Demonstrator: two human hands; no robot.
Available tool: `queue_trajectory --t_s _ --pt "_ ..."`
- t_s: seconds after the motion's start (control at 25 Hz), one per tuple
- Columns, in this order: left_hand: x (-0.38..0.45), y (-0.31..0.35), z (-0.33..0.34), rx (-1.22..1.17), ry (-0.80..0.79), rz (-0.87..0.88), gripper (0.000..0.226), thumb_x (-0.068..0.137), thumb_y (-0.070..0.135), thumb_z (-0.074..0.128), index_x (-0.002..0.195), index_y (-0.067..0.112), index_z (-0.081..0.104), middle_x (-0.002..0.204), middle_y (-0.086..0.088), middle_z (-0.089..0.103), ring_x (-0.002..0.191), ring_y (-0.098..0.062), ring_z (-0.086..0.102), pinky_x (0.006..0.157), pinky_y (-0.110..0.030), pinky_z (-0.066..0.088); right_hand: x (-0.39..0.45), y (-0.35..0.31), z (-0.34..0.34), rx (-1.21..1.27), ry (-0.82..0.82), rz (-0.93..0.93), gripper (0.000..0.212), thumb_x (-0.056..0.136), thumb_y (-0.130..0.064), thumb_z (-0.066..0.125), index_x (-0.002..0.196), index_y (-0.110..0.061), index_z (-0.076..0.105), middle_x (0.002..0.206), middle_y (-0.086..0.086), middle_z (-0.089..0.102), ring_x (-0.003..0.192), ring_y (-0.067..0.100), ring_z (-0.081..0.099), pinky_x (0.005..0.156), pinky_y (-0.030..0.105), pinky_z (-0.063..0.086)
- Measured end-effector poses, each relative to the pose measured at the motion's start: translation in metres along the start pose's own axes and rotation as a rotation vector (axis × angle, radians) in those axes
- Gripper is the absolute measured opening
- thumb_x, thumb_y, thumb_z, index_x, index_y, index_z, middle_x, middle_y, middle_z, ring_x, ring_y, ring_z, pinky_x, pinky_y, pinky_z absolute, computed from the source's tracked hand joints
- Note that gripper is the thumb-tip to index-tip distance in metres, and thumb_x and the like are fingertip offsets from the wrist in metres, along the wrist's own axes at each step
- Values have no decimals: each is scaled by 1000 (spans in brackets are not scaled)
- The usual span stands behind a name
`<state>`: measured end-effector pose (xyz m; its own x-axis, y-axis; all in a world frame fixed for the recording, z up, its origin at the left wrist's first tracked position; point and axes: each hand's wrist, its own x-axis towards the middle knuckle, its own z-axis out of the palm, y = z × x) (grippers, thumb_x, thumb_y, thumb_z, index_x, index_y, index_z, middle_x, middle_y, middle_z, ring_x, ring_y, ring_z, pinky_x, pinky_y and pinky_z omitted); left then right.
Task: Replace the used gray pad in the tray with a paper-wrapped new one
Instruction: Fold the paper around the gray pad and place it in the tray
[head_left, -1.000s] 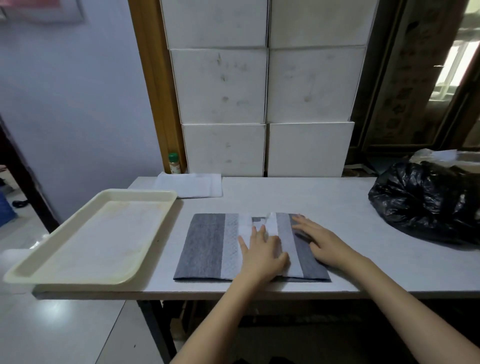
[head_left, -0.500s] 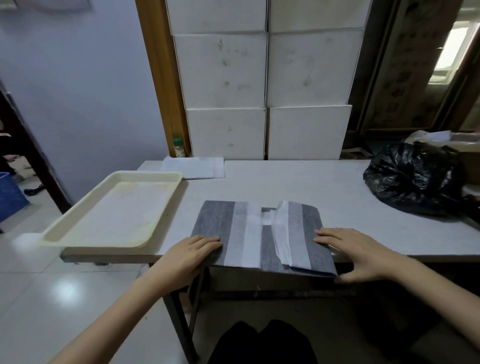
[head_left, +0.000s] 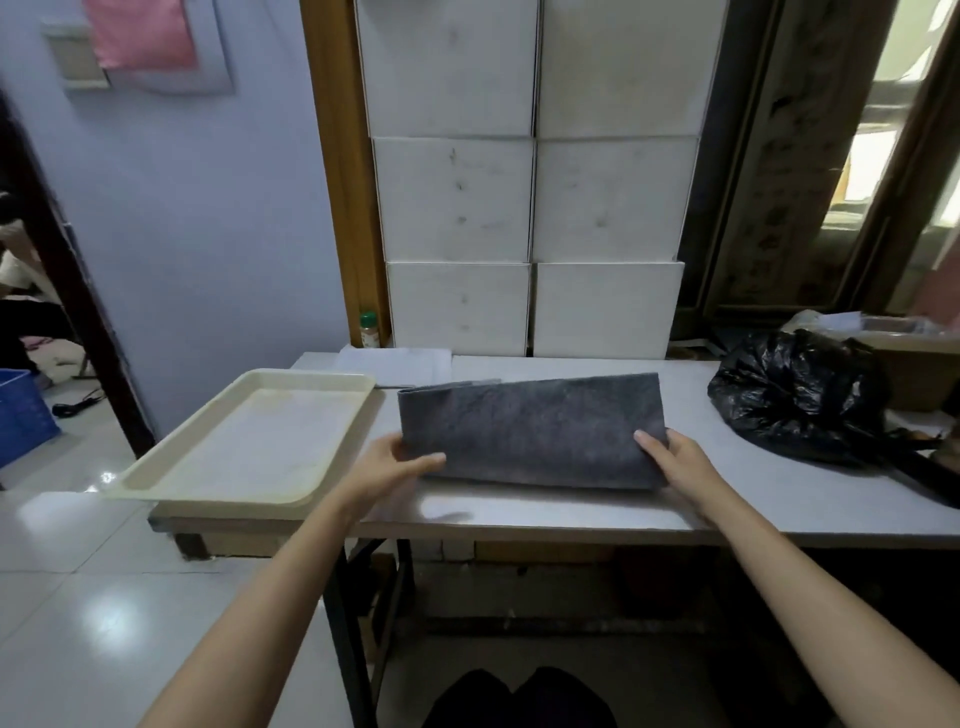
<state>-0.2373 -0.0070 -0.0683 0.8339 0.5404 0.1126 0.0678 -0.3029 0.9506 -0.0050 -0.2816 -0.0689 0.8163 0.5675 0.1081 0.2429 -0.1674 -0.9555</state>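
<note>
Pad (head_left: 530, 431), far face hidden, paper unseen

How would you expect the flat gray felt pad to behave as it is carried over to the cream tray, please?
The flat gray felt pad will probably flex but not droop: gripped only at its ends by the left hand and right hand, its middle stays fairly straight. Its matte, fuzzy face suggests little slipping. It looks light, and should lie flat in the cream plastic tray.

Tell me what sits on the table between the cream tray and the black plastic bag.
In the head view, the gray pad lies between the cream tray and the black plastic bag, held at its ends by the left hand and right hand.
</note>
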Motion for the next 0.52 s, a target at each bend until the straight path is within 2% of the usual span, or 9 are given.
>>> queue_trajectory --t_s 0.04,0.12,0.24,0.32,0.4,0.52 --pt "2 -7 6 36 -13 -52 23 82 21 72 103 11 67 98 0 71 99 -18 67 76 -16 54 1 -1 4 23 18 24 23 96 -23 49 112 -10 59 110 7 63 92 13 61 69 12 48" --pt "7 -11 14 -45 72 -81 22 82 31 70 94 13 67 91 1 70 102 -26 67 74 -20 53 4 -2 8 40 51 30 25 96 -25 48 114 -10 57 112 11 63 93 17 60 67 13 49" --pt "20 13 17 -161 200 -53 18 88 32 63 98 16 62 92 3 67 98 -24 64 71 -24 51 11 -23 6 70 109 12 27 96 -28 48 111 -8 59 106 9 64 88 18 62 66 19 50" --pt "28 34 14 -218 192 -45 17 92 30 58 101 16 61 96 -1 66 95 -22 63 71 -26 52 18 -41 1 175 100 26 23 96 -29 49 104 -11 60 102 7 65 89 20 63 71 27 52" --pt "33 50 9 -253 152 -30 26 93 33 54 109 13 58 101 -6 65 94 -23 64 71 -28 52 25 -53 -4 290 74 50 19 96 -28 50 102 -13 60 102 7 65 93 21 63 78 33 53" --pt "41 58 4 -226 180 -10 28 93 35 53 110 14 60 102 -7 66 94 -23 64 75 -31 54 31 -57 -8 236 89 32 19 96 -26 48 102 -12 59 103 10 64 90 20 62 74 31 52"
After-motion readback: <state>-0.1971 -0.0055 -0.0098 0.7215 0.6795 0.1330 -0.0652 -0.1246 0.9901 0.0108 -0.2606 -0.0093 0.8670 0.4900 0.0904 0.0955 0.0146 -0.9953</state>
